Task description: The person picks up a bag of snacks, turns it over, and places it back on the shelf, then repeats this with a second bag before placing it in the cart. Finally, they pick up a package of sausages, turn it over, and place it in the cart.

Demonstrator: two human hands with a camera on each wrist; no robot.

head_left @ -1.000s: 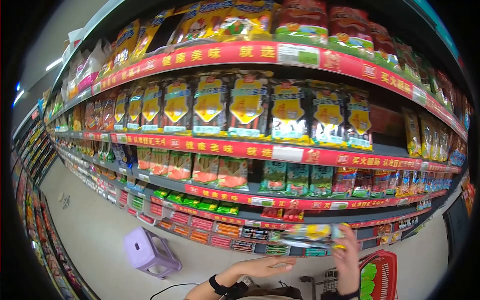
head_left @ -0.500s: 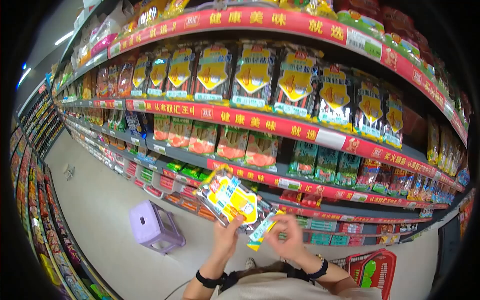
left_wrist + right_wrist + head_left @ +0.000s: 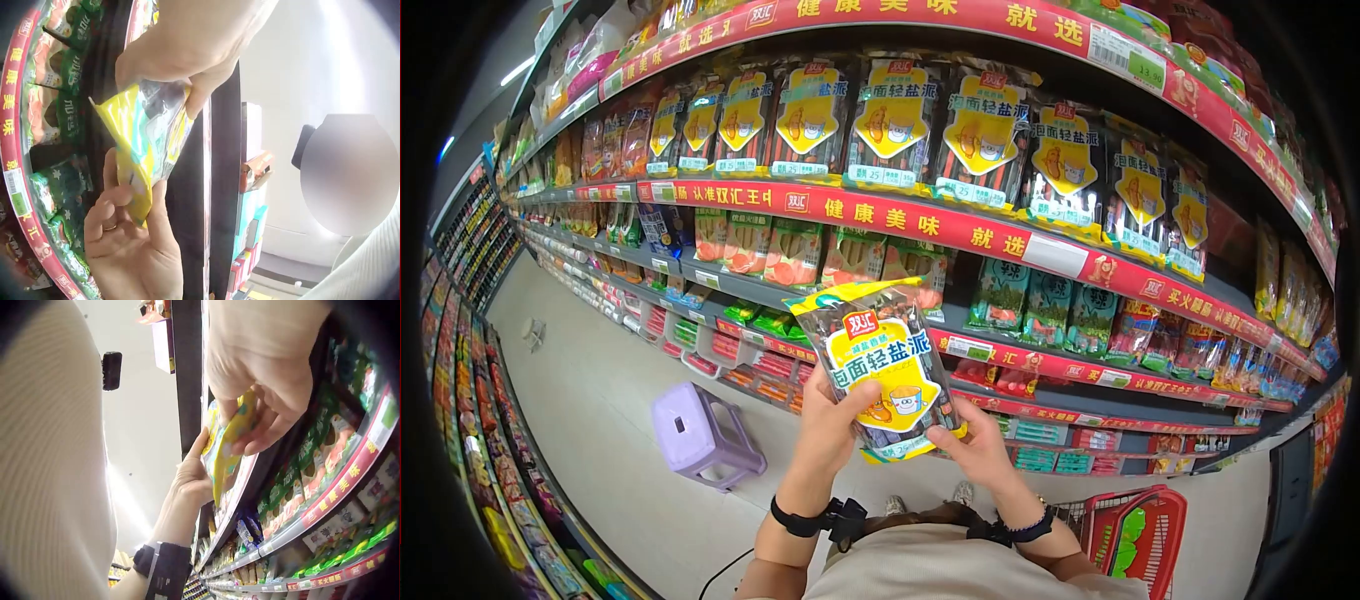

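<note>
In the head view a clear and yellow sausage pack faces me, upright and slightly tilted, in front of the shelves. My left hand grips its left side, thumb across the front. The right hand pinches its lower right corner, thumb on the front. Seen from the left wrist, the yellow end seal of the pack sticks out between both hands. A ring shows on a right-hand finger. From the right wrist, the pack's yellow edge lies between the right fingers, with the left hand beyond.
A row of similar sausage packs stands on the shelf ahead, with a red label strip below. More packaged food fills the lower shelves. A purple stool stands on the floor at left; a red shopping basket is at lower right.
The right hand first held the pack alone at the right, the left hand empty. The pack came leftward into both hands; since then it has turned more upright, its front facing me.
</note>
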